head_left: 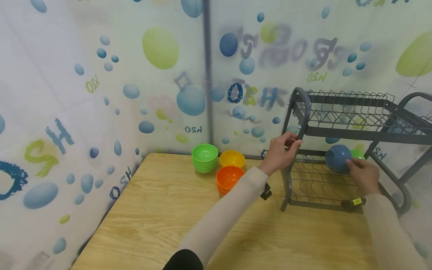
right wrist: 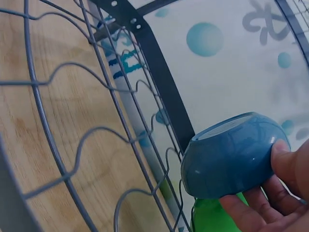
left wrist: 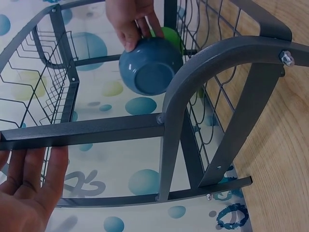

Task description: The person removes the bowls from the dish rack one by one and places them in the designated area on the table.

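Observation:
My right hand (head_left: 363,175) pinches a blue bowl (head_left: 337,159) by its edge, thumb on one side and fingers on the other. The bowl is tipped on its side over the lower tier of a dark grey two-tier dish rack (head_left: 368,135). Behind it, partly hidden, a green bowl (right wrist: 212,215) shows at the rack's lower wires. At the rack's left end, my left hand (head_left: 279,153) holds the frame; in the left wrist view its fingers (left wrist: 58,166) curl against a side bar (left wrist: 96,131).
Left of the rack on the wooden table (head_left: 162,210) stand a stack of green bowls (head_left: 204,158), a yellow bowl (head_left: 232,159) and stacked orange bowls (head_left: 229,178). A dark object with a yellow label (head_left: 357,201) lies at the rack's front edge. A patterned curtain (head_left: 168,93) hangs behind.

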